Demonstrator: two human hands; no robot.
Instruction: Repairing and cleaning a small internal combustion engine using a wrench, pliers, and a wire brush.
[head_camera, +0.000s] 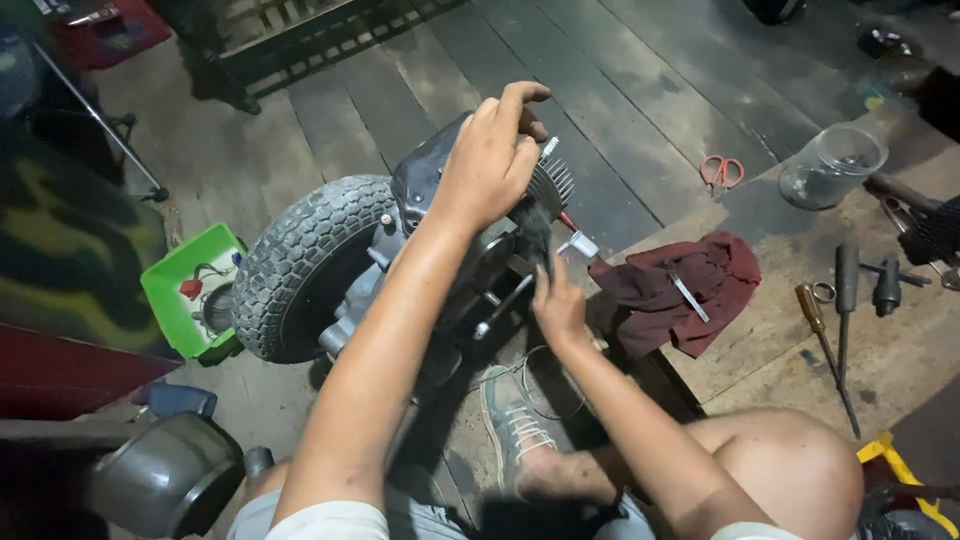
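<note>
A small engine with a finned cylinder lies on the wooden floor, joined to a knobby grey tyre. My left hand rests on top of the engine near the cylinder, fingers curled over it. Lower and to the right, my right hand reaches in at the engine's side, fingers pinched on a dark part there; what it holds is unclear.
A dark red rag with a small spanner lies right of the engine. Screwdrivers, a clear jar and red scissors lie further right. A green tray sits left of the tyre, a metal tank at lower left.
</note>
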